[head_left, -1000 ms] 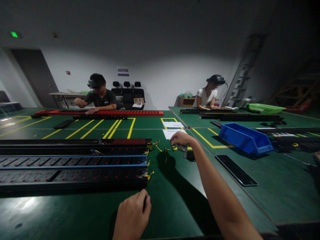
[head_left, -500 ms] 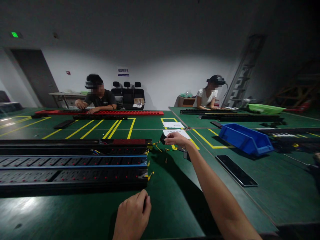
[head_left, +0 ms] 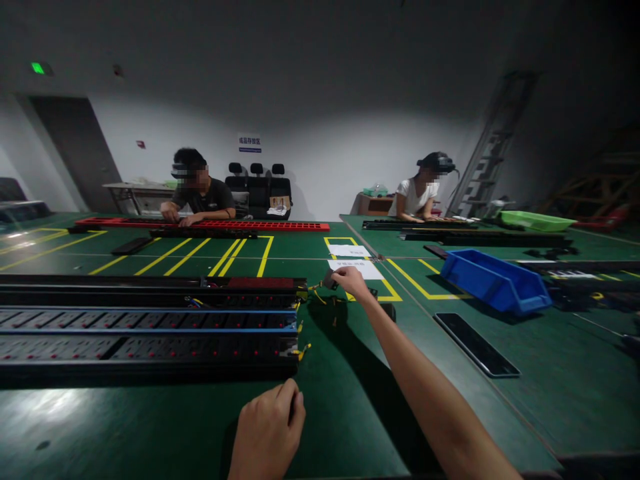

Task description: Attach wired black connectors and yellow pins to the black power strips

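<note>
Reaching forward, my right hand (head_left: 351, 280) pinches a small dark plate (head_left: 330, 279), possibly an end cap, between thumb and fingers. The plate is beside the right end of the farthest black power strip (head_left: 150, 289), where yellow-green wires (head_left: 314, 288) stick out; I cannot tell whether it touches them. My left hand (head_left: 270, 427) rests closed near the front of the green table, its fingers curled under and their inside hidden. Just beyond it lie a blue-edged strip (head_left: 150, 322) and another black strip (head_left: 190, 352) with red-dotted sockets. A small screw-like piece (head_left: 335, 321) stands below my right hand.
To the right are a blue bin (head_left: 493, 283) and a dark phone or tablet (head_left: 477, 344). White papers (head_left: 355, 269) lie past my right hand. Two people (head_left: 203, 197) work across the table (head_left: 380, 400), one beside a long red frame (head_left: 280, 226). A green tray (head_left: 537, 221) sits farther right.
My right hand has lowered slightly, and the plate in it has turned and moved closer to the strip's wired end. The left hand stays put apart from a slight view shift.
</note>
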